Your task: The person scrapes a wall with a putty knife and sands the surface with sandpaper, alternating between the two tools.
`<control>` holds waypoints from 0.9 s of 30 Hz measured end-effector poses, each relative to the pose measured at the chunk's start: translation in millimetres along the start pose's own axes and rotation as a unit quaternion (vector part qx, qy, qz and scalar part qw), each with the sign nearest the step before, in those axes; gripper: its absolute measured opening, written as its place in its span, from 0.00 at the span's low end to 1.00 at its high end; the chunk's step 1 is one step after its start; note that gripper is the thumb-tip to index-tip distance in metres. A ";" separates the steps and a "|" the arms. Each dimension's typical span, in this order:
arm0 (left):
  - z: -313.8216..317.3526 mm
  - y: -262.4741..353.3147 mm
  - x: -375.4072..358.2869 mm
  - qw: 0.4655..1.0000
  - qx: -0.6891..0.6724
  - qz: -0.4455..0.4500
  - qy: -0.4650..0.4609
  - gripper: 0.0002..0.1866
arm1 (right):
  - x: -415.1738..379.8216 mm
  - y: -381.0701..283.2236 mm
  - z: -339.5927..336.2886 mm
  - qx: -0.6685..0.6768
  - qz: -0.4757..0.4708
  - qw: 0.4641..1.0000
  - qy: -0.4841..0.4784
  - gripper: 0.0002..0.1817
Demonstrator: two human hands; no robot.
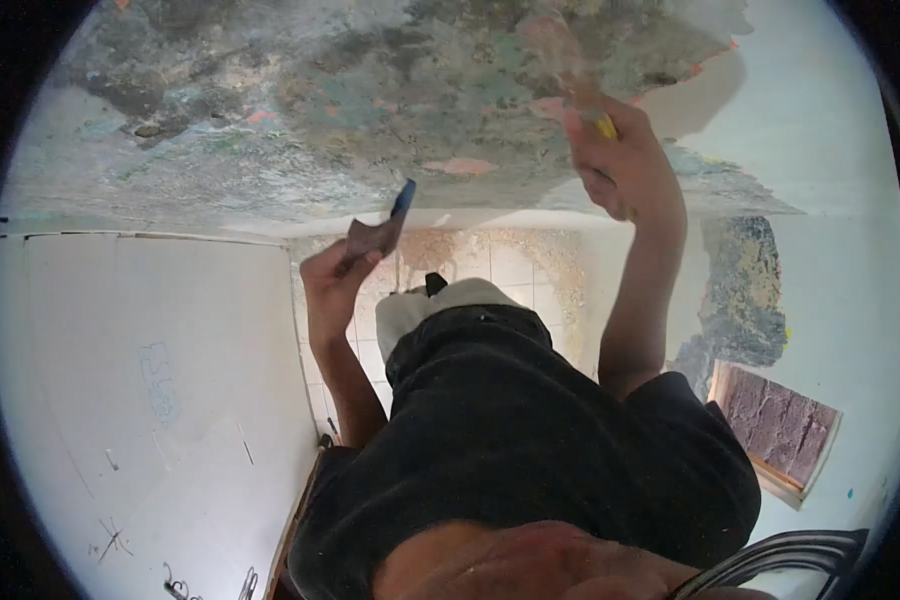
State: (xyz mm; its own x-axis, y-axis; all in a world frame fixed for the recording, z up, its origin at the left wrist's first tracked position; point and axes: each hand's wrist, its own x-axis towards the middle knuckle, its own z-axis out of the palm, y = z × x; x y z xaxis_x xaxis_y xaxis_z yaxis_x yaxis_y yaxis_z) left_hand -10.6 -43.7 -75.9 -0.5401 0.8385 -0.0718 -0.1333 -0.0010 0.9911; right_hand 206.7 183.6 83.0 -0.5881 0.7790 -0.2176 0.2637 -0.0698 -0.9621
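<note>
The right hand (620, 160) is reaching up to the rough wall (370, 90), its fingers wrapped tight around a yellow-handled scraper (600, 122); the working end is pointing up and left and is blurring against the surface, so I cannot tell how flat the blade is lying. The left hand (335, 275) is hanging lower, just off the wall's bottom edge, pinching a dark flat tool (375, 238) with a blue tip between thumb and fingers; what kind of tool it is I cannot tell. The wall is showing as a grey, mottled patch with flecks of pink and green, bordered by smooth pale paint on the right. To do the scraping well, I judge the blade should be lying at a low angle to the wall and working outward from the bare patch into the loose paint edge, with short, firm strokes rather than digging in with a corner; the left-hand tool is sitting near enough to take over where the first one skips. Below, the black shirt (530, 440) is filling the middle, and the tiled floor (510, 265) is looking dusted with fallen scrapings, so footing may be gritty. As for writing, a white panel (120, 350) on the left is carrying a faint blue scribble and some thin dark marks, none readable; no brand or label is showing anywhere.
</note>
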 end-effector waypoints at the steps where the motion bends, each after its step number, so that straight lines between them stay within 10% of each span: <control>1: -2.8 -4.8 -0.9 1.000 0.007 0.008 0.001 0.08 | 2.3 -1.3 1.4 0.004 -0.008 1.000 0.009 0.13; 27: 22.1 16.3 -13.6 0.997 0.079 -0.006 -0.023 0.09 | 20.1 72.1 14.1 0.083 0.026 0.995 -0.044 0.15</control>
State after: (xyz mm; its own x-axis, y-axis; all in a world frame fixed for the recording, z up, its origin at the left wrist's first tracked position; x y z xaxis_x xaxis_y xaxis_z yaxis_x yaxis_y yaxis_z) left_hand 13.0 -43.1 -56.3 -0.5008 0.8618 -0.0813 -0.0040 0.0916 0.9958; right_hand 203.1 185.5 7.0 -0.6433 0.7146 -0.2748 0.1702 -0.2164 -0.9613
